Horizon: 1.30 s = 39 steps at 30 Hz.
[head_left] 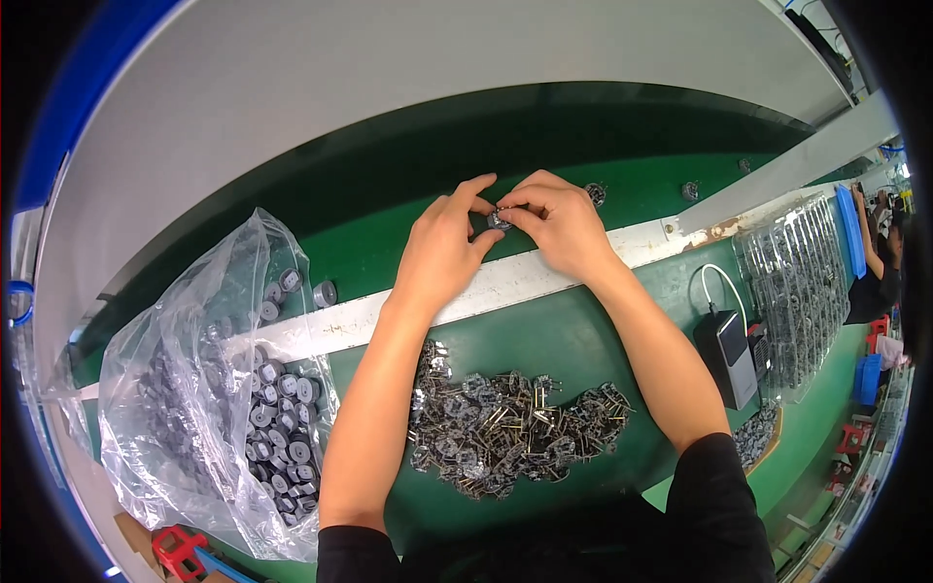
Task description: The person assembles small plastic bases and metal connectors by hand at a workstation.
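Observation:
Over the white rail, both my hands meet at a small round dark-grey part (498, 221). My left hand (440, 241) curls around its left side, with thumb and fingers closed on it. My right hand (561, 222) pinches it from the right between thumb and fingertips. The part is partly covered by my fingers, so its details are hard to make out. Below my hands, between my forearms, lies a heap of small dark parts with metal pins (505, 432) on the green tabletop (583, 340).
A clear plastic bag (185, 321) at left holds many grey round caps (282, 428); a few loose ones (325, 293) lie beside it. Similar pinned parts (690, 190) sit beyond the white rail (360, 321). At right are a power bank (727, 355) with a white cable and stacked clear trays (797, 291).

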Each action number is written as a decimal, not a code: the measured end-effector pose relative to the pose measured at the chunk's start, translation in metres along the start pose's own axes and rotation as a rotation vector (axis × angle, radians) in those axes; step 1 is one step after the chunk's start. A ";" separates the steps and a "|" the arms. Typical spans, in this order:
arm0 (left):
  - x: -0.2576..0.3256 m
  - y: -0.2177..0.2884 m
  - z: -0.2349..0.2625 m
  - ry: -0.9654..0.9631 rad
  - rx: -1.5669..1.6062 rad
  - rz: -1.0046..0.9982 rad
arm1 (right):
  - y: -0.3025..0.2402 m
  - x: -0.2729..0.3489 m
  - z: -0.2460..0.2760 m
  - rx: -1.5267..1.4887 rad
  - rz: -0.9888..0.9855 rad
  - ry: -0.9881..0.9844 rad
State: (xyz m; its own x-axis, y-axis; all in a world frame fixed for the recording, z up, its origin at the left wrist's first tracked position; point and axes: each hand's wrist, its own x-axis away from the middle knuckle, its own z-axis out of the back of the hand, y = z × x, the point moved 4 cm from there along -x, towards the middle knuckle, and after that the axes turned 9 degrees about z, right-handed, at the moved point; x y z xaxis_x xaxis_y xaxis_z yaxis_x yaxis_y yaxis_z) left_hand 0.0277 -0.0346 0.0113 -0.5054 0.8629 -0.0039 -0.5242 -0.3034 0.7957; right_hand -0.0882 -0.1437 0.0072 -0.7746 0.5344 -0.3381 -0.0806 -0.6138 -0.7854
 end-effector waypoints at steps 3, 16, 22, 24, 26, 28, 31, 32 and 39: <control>0.000 -0.002 -0.003 0.048 -0.001 -0.088 | -0.006 0.000 0.000 0.060 0.014 -0.061; 0.030 -0.021 0.066 0.468 -0.488 -0.009 | 0.000 0.003 0.012 0.455 0.002 0.128; 0.087 -0.051 0.133 0.500 -0.615 0.353 | -0.047 0.014 -0.010 0.140 0.470 -0.135; 0.089 -0.056 0.135 0.420 -0.559 0.490 | -0.055 0.028 -0.032 -0.080 0.466 -0.409; 0.086 -0.056 0.131 0.313 -0.456 0.553 | -0.065 0.039 -0.045 -0.171 0.457 -0.545; 0.083 -0.053 0.122 0.304 -0.364 0.487 | -0.072 0.046 -0.052 -0.158 0.481 -0.553; 0.075 -0.046 0.108 0.248 -0.228 0.429 | -0.073 0.049 -0.055 -0.127 0.483 -0.576; 0.070 -0.045 0.103 0.204 -0.185 0.435 | -0.071 0.050 -0.055 -0.109 0.461 -0.590; 0.043 -0.043 0.076 0.198 -0.197 0.151 | -0.059 0.037 -0.052 -0.423 0.146 -0.491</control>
State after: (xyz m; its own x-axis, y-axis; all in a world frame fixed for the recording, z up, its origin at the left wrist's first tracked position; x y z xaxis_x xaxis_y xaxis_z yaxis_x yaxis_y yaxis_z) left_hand 0.0813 0.0462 0.0228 -0.7012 0.7124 -0.0281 -0.5459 -0.5112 0.6638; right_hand -0.0797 -0.0573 0.0135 -0.9629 0.0746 -0.2593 0.2223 -0.3254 -0.9191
